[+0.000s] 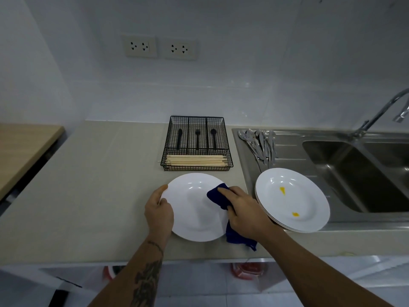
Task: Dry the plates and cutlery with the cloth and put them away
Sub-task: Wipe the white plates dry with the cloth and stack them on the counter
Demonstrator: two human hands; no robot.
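Observation:
A white plate [194,209] lies on the beige counter in front of me. My left hand [158,210] grips its left rim, thumb on top. My right hand [242,212] holds a dark blue cloth [218,194] and presses it on the plate's right side; the cloth's tail hangs past the plate's near edge. A stack of white plates [292,199] sits to the right on the sink's drainboard, the top one with two yellow spots. Several metal spoons and forks [261,145] lie in a pile on the drainboard behind the stack.
A black wire cutlery tray [197,144] stands behind the plate, holding black cutlery in three compartments and wooden chopsticks in the front one. The steel sink basin [358,173] and tap [380,111] are at the right. A wooden surface [24,149] lies at the left.

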